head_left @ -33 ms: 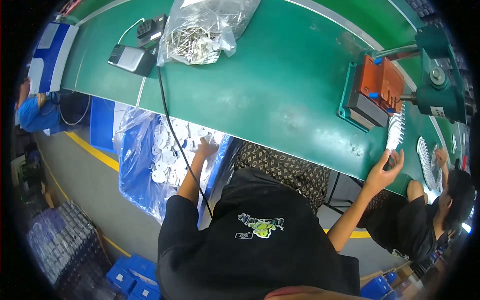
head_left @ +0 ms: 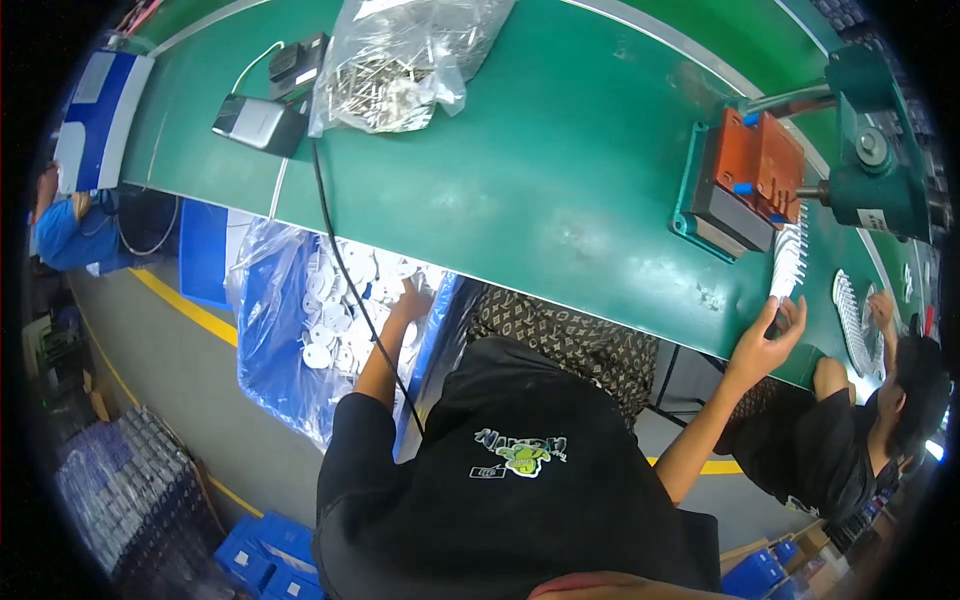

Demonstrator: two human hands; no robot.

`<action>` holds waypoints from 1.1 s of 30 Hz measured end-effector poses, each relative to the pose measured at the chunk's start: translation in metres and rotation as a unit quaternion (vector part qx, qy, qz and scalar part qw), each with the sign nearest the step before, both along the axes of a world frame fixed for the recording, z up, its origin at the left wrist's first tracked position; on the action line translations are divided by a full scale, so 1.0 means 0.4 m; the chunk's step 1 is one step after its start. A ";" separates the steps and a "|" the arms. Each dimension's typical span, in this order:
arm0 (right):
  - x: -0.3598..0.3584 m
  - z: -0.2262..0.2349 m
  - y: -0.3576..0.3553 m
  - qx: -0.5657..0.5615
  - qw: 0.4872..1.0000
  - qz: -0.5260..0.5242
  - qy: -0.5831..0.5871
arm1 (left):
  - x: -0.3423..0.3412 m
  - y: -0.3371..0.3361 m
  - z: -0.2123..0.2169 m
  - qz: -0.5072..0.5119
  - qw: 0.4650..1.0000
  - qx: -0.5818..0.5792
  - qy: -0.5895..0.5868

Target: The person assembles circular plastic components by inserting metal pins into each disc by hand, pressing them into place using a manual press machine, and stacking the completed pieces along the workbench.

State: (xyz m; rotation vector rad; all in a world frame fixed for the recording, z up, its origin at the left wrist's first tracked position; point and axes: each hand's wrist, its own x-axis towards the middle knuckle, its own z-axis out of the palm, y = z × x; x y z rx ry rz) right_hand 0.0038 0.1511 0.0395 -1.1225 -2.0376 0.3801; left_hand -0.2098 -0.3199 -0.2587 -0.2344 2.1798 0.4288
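Note:
My left hand (head_left: 411,299) is down among white round plastic discs (head_left: 335,320), which lie heaped in a blue bin (head_left: 262,335) lined with clear plastic. Its visible fingers are apart, their tips partly lost among the discs. On the table's right side, my right hand (head_left: 770,342) touches the near end of a row of white plastic parts (head_left: 789,258). Those fingers are curled but apart, with nothing seen gripped between them. The row runs beside an orange and black fixture block (head_left: 757,165), under a green hand press (head_left: 872,165).
A clear bag of metal pins (head_left: 385,95) lies on the green table (head_left: 540,170). Left of it are a silver-black device (head_left: 258,122) and a black cable (head_left: 328,210) crossing my left arm. A co-worker (head_left: 840,435) sits at right, near another row of white parts (head_left: 852,320).

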 end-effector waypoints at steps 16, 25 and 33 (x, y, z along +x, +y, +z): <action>0.021 0.044 0.013 0.014 0.999 -0.045 0.007 | -0.196 0.319 0.109 -0.083 0.905 0.292 0.300; 0.043 0.039 0.005 0.010 0.999 -0.045 0.003 | 0.010 0.871 0.531 -0.356 0.762 0.513 0.169; 0.064 0.043 -0.010 0.030 0.998 -0.040 0.023 | 0.222 1.113 0.742 -0.521 0.632 0.557 0.135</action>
